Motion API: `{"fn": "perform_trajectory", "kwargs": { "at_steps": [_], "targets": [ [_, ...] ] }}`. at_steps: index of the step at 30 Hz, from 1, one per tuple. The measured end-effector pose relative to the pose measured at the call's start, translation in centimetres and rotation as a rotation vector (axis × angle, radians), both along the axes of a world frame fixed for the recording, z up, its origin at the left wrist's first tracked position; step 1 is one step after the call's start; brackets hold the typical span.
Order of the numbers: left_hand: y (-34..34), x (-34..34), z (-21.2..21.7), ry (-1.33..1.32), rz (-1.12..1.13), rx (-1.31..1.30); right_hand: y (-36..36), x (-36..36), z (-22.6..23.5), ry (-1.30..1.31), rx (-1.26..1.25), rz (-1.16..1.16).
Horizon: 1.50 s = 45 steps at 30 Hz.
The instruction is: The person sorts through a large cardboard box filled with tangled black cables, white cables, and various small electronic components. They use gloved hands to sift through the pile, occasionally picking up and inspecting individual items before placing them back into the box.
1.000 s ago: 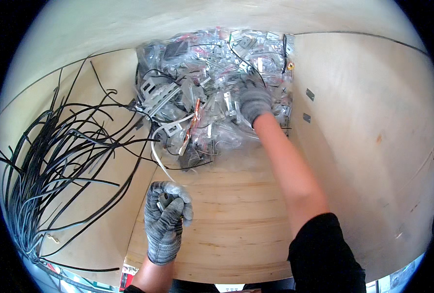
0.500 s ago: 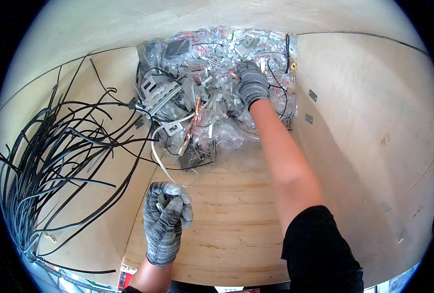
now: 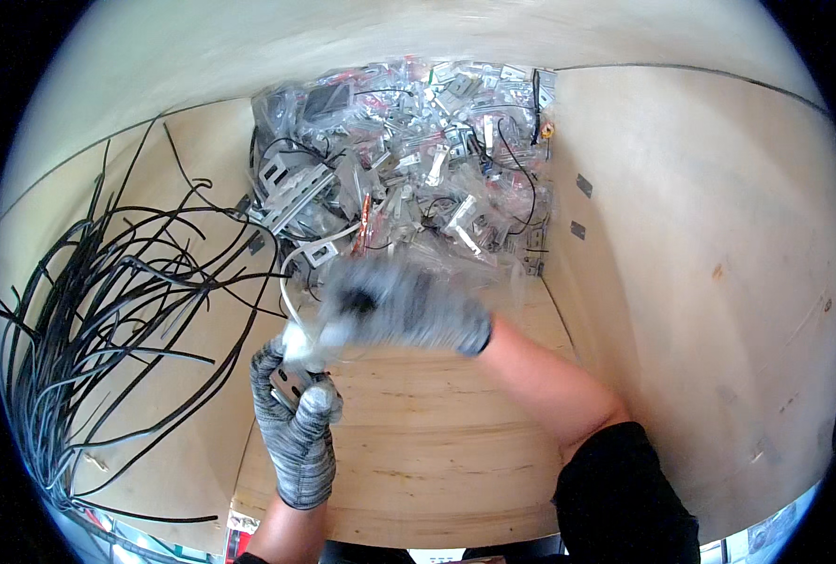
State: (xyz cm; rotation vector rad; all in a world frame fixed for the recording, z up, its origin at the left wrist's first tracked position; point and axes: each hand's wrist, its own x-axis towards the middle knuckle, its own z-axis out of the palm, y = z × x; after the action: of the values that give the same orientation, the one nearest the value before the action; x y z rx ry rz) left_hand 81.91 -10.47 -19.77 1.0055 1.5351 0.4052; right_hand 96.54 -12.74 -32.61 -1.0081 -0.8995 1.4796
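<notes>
My left hand [image 3: 296, 428], in a grey knitted glove, is closed around a small metal bracket [image 3: 289, 383] with dark slots. Just above its fingers, my right hand [image 3: 408, 299] in a matching glove is smeared by motion. Something pale and shiny [image 3: 301, 344] shows between the two hands, too blurred to name. Behind the right hand lies a heap of metal parts in clear plastic bags [image 3: 380, 132]. A larger slotted metal bracket [image 3: 296, 199] sticks out at the heap's left side, near a white cable [image 3: 291, 282].
A bundle of black cables [image 3: 70, 348] spreads over the left wooden panel. Pale wooden walls [image 3: 681, 235] rise at the right and the back. The wooden floor [image 3: 437, 451] lies below my hands. Small dark metal plates [image 3: 584, 185] sit on the right panel.
My right hand has come back from the heap toward my left hand. The left hand has shifted slightly left, still holding the metal bracket. The view has shifted a little.
</notes>
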Motion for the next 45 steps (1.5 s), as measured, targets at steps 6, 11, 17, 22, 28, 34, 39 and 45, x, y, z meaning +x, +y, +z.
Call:
{"fn": "perform_trajectory", "kwargs": {
  "at_steps": [6, 11, 17, 22, 28, 34, 39, 45],
  "targets": [
    [0.8, -1.2, 0.7, 0.059, 0.025, -0.062, 1.1, 1.7, -0.2, -0.146, 0.068, 0.153],
    [0.6, 0.4, 1.3, -0.057, 0.019, -0.218, -0.3, 7.9, -14.7, -1.368, -0.27, 0.035],
    [1.3, -0.8, 1.0, -0.073, 0.097, -0.279, -4.4, 2.4, -14.0, -1.321, -0.722, 0.743],
    [1.3, -0.3, 1.4, -0.092, 0.063, -0.232, -6.2, 5.1, -11.2, -1.017, -0.885, 0.721],
    [1.3, -0.4, 1.3, -0.184, 0.031, -0.369, -2.1, 11.2, -15.0, -1.442, -0.701, 0.301],
    [0.8, -1.7, 0.5, -0.327, 0.138, -0.405, -6.5, 6.9, -15.3, -1.433, -0.892, 0.442],
    [1.2, -1.0, 1.3, -0.361, 0.154, -0.477, -2.8, 10.1, -9.9, -1.018, -1.068, 0.429],
    [0.7, -0.1, 1.3, -0.216, 0.056, -0.472, -6.9, 9.8, -15.5, -1.475, -0.92, 0.262]
  ]
}}
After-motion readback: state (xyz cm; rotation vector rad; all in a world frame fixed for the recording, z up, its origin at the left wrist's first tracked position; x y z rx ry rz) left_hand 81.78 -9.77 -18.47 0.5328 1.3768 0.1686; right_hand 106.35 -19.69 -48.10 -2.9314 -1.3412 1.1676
